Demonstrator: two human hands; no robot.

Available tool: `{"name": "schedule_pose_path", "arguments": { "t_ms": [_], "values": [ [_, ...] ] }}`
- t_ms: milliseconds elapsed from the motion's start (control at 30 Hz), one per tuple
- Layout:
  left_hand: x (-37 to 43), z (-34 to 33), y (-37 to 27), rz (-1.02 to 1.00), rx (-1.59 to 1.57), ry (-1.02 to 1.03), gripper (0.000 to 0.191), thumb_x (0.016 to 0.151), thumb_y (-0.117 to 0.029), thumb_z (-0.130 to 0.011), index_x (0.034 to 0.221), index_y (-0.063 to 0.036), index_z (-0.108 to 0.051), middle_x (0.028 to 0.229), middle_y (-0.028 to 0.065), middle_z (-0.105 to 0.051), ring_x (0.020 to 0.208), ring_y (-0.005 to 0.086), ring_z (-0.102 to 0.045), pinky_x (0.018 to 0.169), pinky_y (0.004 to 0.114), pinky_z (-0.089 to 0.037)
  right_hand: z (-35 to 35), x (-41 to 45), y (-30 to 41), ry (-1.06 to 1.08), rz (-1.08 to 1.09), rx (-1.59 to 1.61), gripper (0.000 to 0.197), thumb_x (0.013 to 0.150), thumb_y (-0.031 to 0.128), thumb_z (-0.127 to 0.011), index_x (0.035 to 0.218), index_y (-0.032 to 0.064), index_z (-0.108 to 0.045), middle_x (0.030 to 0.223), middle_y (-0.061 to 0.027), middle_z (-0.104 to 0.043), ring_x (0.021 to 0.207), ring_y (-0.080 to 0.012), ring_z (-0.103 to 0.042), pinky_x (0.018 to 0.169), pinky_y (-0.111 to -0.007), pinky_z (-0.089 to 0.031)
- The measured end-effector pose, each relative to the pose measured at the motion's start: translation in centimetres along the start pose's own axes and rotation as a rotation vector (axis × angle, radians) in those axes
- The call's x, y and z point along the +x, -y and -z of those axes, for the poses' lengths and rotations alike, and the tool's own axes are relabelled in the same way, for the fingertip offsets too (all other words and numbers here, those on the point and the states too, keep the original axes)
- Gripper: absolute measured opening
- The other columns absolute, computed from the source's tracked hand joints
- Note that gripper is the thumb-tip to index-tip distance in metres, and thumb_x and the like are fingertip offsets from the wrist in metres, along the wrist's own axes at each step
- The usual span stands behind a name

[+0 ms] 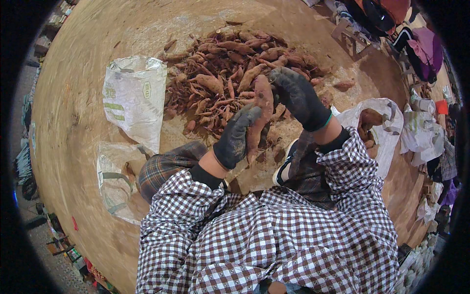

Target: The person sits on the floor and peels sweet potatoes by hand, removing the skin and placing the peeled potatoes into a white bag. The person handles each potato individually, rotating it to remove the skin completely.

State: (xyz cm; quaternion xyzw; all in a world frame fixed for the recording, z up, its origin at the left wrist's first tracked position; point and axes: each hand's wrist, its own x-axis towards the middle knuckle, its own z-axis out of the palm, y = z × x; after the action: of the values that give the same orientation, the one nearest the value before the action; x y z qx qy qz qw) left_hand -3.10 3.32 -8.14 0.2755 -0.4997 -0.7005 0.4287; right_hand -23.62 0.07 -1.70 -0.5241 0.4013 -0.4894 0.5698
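Note:
A long reddish sweet potato with soil on its skin is held upright before me. My left hand, in a dark, soiled work glove, grips its lower half from the left. My right hand, gloved the same way, has its fingers curled beside the upper end; whether they pinch anything there is hidden. Beyond both hands lies a heap of sweet potatoes with thin roots, spread on the brown floor.
A white woven sack stands left of the heap, with another open sack beside my left knee. On my right, a white sack holds sweet potatoes. A wooden stool and other people are at upper right.

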Motion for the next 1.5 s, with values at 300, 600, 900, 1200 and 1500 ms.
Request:
{"name": "schedule_pose_path", "arguments": {
  "t_ms": [300,600,900,1200,1500],
  "values": [
    [1.4,-2.1,-3.7,0.128,0.513,-0.341,0.048,0.090,-0.036,-0.065,0.117,0.0025,-0.056,0.104,0.0144,-0.065,0.091,0.0209,-0.061,0.084,0.033,-0.047,1.1,1.6,-1.0,-0.266,0.083,-0.362,0.024,0.093,0.024,-0.060,0.111,0.0078,-0.063,0.094,-0.0095,-0.065,0.085,-0.0208,-0.065,0.074,-0.032,-0.051],
    [1.9,-1.8,-2.9,0.001,0.716,-0.342,0.043,0.087,-0.035,-0.068,0.111,-0.0001,-0.059,0.100,0.0165,-0.065,0.088,0.0294,-0.062,0.080,0.036,-0.048,-0.3,0.9,-0.5,-0.166,0.630,-1.091,0.023,0.085,0.024,-0.065,0.102,0.0087,-0.067,0.099,-0.0124,-0.065,0.088,-0.0324,-0.064,0.076,-0.040,-0.052],
    [1.5,-2.2,-2.8,0.082,0.887,-0.327,0.052,0.086,-0.039,-0.070,0.117,0.0018,-0.058,0.106,0.0177,-0.065,0.094,0.0297,-0.063,0.083,0.036,-0.047,0.4,1.0,-1.5,-0.038,0.512,-1.250,0.019,0.089,0.021,-0.060,0.097,0.0039,-0.062,0.091,-0.0123,-0.065,0.084,-0.0293,-0.063,0.074,-0.038,-0.050],
    [2.2,-1.0,-2.3,-0.162,1.241,-0.321,0.057,0.085,-0.038,-0.068,0.122,0.0027,-0.055,0.112,0.0220,-0.063,0.101,0.0363,-0.060,0.087,0.043,-0.048,1.6,1.6,-0.3,-0.228,0.049,-0.240,0.026,0.093,0.026,-0.060,0.107,0.0036,-0.059,0.095,-0.0129,-0.063,0.086,-0.0216,-0.065,0.070,-0.033,-0.052],
    [2.3,0.1,-1.1,-0.387,1.521,-0.206,0.056,0.084,-0.034,-0.067,0.124,0.0032,-0.053,0.104,0.0191,-0.062,0.093,0.0347,-0.060,0.080,0.045,-0.047,1.0,0.7,-1.3,-0.074,0.326,-1.111,0.022,0.089,0.024,-0.063,0.096,0.0036,-0.068,0.087,-0.0160,-0.064,0.080,-0.0270,-0.065,0.071,-0.037,-0.050]
  ]
}}
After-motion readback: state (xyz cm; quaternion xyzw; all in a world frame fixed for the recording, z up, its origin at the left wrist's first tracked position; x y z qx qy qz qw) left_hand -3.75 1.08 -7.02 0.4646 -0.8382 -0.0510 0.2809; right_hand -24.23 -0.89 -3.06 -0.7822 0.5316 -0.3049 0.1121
